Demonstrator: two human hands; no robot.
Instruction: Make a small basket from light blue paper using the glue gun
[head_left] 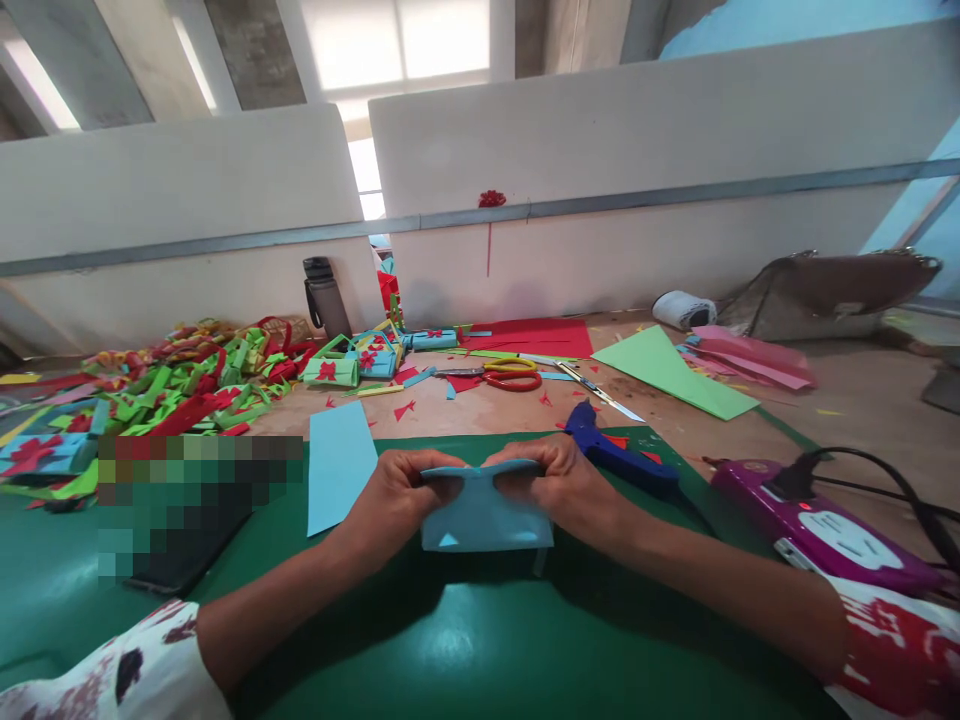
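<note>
1. Clock centred on the held work, 12 pointing away across the table. On my remote feed a light-blue, folded paper piece [487,525] sits at the centre, raised over a glossy green board [465,650].
2. Left hand [397,490]: thumb and fingers pinching the upper edge at the 9 o'clock side. Right hand [566,485]: matching pinch at 3 o'clock. Some fingertips are hidden behind the paper; I cannot tell their exact placing.
3. Risk, crooked crease: if one pinch pulls harder, I judge the layers would slip out of line.
4. Risk, crumpling or a tear: the upper edge dips between the hands; squeezing inward could buckle it there, pulling outward could split it.
5. Risk, burn or glue smear: a dark-blue plastic glue gun [626,460] lies just beside the right hand, towards 2 o'clock. I cannot tell whether it is hot; a careless swing of the wrist could strike it.
6. Risk, disturbed stock: a flat light-blue paper rectangle [337,470] lies near 10 o'clock, close to the left wrist, which might drag it.
7. Risk, a cut: a slim metallic cutter [600,388] lies at 1 o'clock; a blind reach there would cause it.
</note>
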